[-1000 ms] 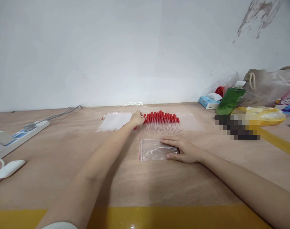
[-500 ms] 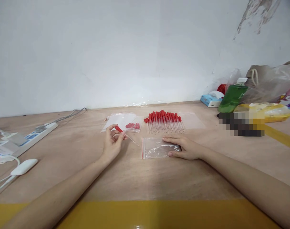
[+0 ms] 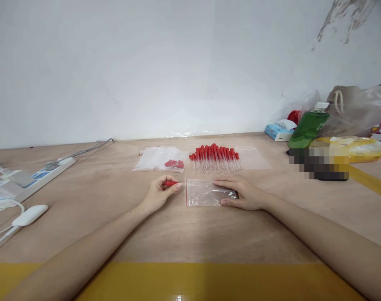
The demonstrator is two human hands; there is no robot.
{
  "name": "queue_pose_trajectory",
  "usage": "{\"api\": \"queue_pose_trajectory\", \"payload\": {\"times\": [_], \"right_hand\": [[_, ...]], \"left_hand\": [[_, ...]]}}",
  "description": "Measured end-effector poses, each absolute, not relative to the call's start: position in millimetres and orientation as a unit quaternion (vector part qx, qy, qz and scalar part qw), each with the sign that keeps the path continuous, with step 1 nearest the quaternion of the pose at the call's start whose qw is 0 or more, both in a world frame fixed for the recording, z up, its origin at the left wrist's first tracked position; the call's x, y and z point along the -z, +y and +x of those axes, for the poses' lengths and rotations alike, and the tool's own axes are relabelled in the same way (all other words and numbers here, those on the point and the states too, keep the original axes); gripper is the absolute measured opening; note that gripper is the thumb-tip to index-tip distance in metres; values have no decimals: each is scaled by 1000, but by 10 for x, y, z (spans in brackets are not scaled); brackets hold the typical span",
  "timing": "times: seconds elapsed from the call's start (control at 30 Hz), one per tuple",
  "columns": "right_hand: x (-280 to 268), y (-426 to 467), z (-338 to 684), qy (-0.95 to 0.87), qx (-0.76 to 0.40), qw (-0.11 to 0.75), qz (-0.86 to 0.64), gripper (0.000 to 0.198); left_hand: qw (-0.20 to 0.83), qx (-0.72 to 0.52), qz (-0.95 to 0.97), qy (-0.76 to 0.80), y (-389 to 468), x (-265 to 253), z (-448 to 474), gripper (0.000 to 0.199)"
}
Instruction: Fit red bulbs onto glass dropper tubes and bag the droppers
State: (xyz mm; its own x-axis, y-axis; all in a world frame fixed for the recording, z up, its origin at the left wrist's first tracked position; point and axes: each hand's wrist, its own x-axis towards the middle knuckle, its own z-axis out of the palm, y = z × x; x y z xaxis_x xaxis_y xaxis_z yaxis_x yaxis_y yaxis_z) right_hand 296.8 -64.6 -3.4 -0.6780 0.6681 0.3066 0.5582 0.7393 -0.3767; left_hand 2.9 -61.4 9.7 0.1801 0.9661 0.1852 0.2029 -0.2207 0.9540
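Note:
Between the fingers of my left hand (image 3: 161, 193) is a dropper (image 3: 171, 183) with a red bulb. Its clear tube points right and reaches the red-edged left end of a clear zip bag (image 3: 206, 194); the tip seems to lie within the bag's mouth. My right hand (image 3: 242, 193) rests on the bag's right end, fingers spread and flat, pressing it to the table. Behind the bag lies a row of several red-bulbed droppers (image 3: 214, 156), bulbs away from me. To their left sit more zip bags (image 3: 148, 159), one with several red-bulbed droppers (image 3: 174, 163) inside.
A white power strip (image 3: 36, 179) with plugs and a white adapter (image 3: 30, 215) lie at the left. On the right stand a tissue pack (image 3: 278, 131), a tilted green bottle (image 3: 309, 127) and a yellow package (image 3: 356, 150). Another flat bag (image 3: 253, 158) lies behind the dropper row.
My left hand has moved right and slightly down, swinging the dropper level and bringing its tip to the bag's left end. My right hand has stayed on the bag.

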Motion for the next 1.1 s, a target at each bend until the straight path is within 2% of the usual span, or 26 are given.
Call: {"api": "queue_pose_trajectory", "payload": {"times": [0.1, 0.23, 0.33, 0.53, 0.67, 0.83, 1.0, 1.1], "right_hand": [[23, -650, 2965, -906, -124, 220, -339, 64], [25, -646, 2950, -905, -122, 225, -339, 68], [38, -639, 2920, -909, -115, 234, -325, 68], [26, -652, 2858, -910, -107, 231, -328, 69], [18, -655, 2891, -909, -108, 232, -328, 69], [21, -634, 2984, -904, -114, 232, -341, 65], [17, -635, 2999, -902, -117, 226, -350, 65], [23, -638, 2991, -897, -121, 229, -358, 67]], "left_hand": [[448, -389, 648, 478, -632, -161, -24, 28], [536, -320, 631, 461, -687, -218, -38, 29], [554, -313, 631, 444, -714, -207, 3, 28], [462, -367, 687, 424, -679, -106, 75, 35], [379, -378, 735, 417, -629, -31, 77, 29], [384, -393, 700, 456, -560, 35, 100, 26], [396, -352, 707, 469, -561, 39, 88, 26], [355, -337, 755, 436, -595, -7, 70, 28]]}}
